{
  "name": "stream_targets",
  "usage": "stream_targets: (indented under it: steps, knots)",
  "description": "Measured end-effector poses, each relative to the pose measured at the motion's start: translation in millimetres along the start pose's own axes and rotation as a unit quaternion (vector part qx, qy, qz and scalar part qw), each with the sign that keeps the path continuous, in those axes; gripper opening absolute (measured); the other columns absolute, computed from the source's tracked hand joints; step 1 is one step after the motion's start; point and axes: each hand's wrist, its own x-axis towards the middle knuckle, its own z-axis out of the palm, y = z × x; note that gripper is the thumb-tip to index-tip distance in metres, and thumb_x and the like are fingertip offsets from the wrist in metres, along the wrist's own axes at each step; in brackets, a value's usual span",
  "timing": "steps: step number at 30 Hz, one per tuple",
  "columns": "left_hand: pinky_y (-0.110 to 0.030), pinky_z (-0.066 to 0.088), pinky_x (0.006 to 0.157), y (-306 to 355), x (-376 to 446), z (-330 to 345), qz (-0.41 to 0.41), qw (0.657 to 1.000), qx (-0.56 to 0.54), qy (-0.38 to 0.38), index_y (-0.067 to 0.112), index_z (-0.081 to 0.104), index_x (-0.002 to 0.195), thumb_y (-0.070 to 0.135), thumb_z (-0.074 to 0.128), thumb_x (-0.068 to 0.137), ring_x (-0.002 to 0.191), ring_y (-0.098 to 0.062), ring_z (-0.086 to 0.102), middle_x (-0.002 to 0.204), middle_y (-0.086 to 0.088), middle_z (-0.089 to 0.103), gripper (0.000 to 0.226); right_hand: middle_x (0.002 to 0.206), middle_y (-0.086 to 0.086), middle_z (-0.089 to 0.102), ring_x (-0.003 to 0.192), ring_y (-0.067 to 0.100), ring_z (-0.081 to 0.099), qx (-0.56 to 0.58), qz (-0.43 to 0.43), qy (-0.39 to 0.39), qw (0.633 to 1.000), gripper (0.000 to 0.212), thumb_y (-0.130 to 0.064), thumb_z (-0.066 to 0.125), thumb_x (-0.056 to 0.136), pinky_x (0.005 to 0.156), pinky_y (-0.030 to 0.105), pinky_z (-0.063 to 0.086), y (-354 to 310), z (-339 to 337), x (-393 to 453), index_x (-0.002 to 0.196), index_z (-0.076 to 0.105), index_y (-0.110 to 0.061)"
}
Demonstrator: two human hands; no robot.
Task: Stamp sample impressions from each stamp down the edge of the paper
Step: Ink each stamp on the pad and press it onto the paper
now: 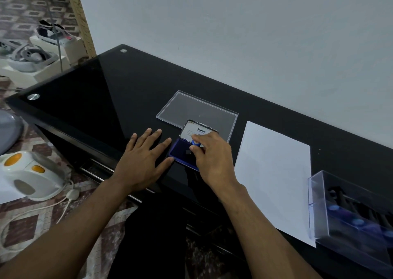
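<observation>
white appliance (32, 178) with orange buttons sits on the patterned floor at far left, its cord trailing. black glass table (95, 100) carries everything else. left hand (140, 161) lies flat on the glass, fingers spread and released, fingertips touching the left edge of the ink pad (180, 153). ink pad is a blue tray with its lid (196, 130) raised; the inside of the lid reads "artline", smaller print below not legible. right hand (209, 157) pinches a small blue-topped stamp (195, 143) over the pad; whether the stamp face touches the ink cannot be told. clear plastic lid (197, 108) lies flat behind the pad. white paper (274, 172) lies just right of the right hand, no impressions visible on it. clear plastic box (350, 219) at far right overlaps the paper's near corner and holds more blue-topped stamps, blurred.
</observation>
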Motion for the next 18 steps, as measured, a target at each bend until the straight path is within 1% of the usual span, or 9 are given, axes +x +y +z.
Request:
stream_targets:
  steps: [2,3,4,7,8,12,14,17,18]
  knots:
    - [-0.05,0.003,0.125,0,0,-4,-0.008,0.999,-0.036,0.01,0.035,0.025,0.158,0.076,0.012,0.093,0.156,-0.021,0.003,0.167,-0.002,0.016,0.078,0.126,-0.003,0.06,0.113,0.01,0.056,0.029,-0.006,0.027,0.999,0.035,-0.025,0.063,0.096,0.097,0.021,0.048,4,-3,-5,0.13,0.063,-0.02]
    - [-0.051,0.005,0.125,2,0,-6,-0.012,0.998,-0.054,0.02,0.033,0.027,0.157,0.076,0.015,0.093,0.155,-0.021,0.004,0.167,-0.002,0.017,0.078,0.125,-0.002,0.06,0.112,0.01,0.056,0.043,-0.006,0.039,0.998,0.035,-0.024,0.063,0.096,0.095,0.023,0.051,7,-7,-8,0.13,0.063,-0.02]
    - [-0.051,0.006,0.125,6,1,-8,-0.014,0.997,-0.065,0.03,0.032,0.028,0.157,0.075,0.018,0.094,0.155,-0.021,0.006,0.167,-0.002,0.019,0.077,0.124,-0.002,0.059,0.112,0.01,0.056,0.053,-0.005,0.05,0.997,0.036,-0.023,0.064,0.096,0.092,0.021,0.052,12,-10,-10,0.131,0.062,-0.02]
    - [-0.052,0.01,0.125,27,7,-14,0.005,0.997,-0.07,0.044,0.028,0.033,0.156,0.071,0.024,0.094,0.155,-0.022,0.011,0.165,-0.004,0.023,0.076,0.116,-0.003,0.06,0.105,0.009,0.058,0.051,-0.005,0.081,0.995,0.036,-0.02,0.067,0.093,0.079,0.0,0.042,30,-24,-20,0.129,0.064,-0.018]
    - [-0.052,0.01,0.125,37,9,-16,0.014,0.996,-0.071,0.043,0.027,0.033,0.156,0.07,0.025,0.094,0.155,-0.022,0.011,0.165,-0.004,0.023,0.076,0.112,-0.003,0.061,0.1,0.009,0.059,0.047,-0.001,0.089,0.995,0.035,-0.02,0.068,0.092,0.077,-0.002,0.04,37,-30,-24,0.127,0.065,-0.018]
    - [-0.049,0.009,0.125,82,19,-17,0.065,0.995,-0.068,0.037,0.025,0.036,0.153,0.069,0.027,0.094,0.154,-0.023,0.013,0.165,-0.005,0.023,0.075,0.104,-0.004,0.064,0.084,0.006,0.061,0.037,0.024,0.119,0.992,0.025,-0.019,0.07,0.09,0.08,0.006,0.043,66,-55,-50,0.116,0.072,-0.019]
    - [-0.048,0.01,0.125,107,20,-16,0.091,0.993,-0.072,0.029,0.026,0.034,0.154,0.07,0.029,0.094,0.154,-0.025,0.014,0.165,-0.006,0.023,0.075,0.105,-0.004,0.065,0.084,0.006,0.062,0.026,0.041,0.135,0.99,0.025,-0.019,0.071,0.09,0.082,0.006,0.042,81,-69,-65,0.114,0.073,-0.018]
    - [-0.049,0.012,0.125,144,22,-10,0.127,0.989,-0.078,0.005,0.029,0.029,0.157,0.069,0.027,0.094,0.155,-0.024,0.009,0.167,-0.004,0.018,0.075,0.106,-0.004,0.066,0.085,0.008,0.064,0.01,0.068,0.151,0.986,0.024,-0.02,0.072,0.089,0.088,0.018,0.049,102,-90,-86,0.113,0.073,-0.018]
    - [-0.05,0.013,0.125,156,22,-7,0.142,0.987,-0.078,0.0,0.029,0.028,0.157,0.07,0.024,0.094,0.155,-0.023,0.007,0.167,-0.003,0.016,0.076,0.106,-0.004,0.066,0.086,0.009,0.064,0.003,0.077,0.152,0.985,0.024,-0.021,0.072,0.089,0.088,0.018,0.049,108,-96,-94,0.113,0.073,-0.018]
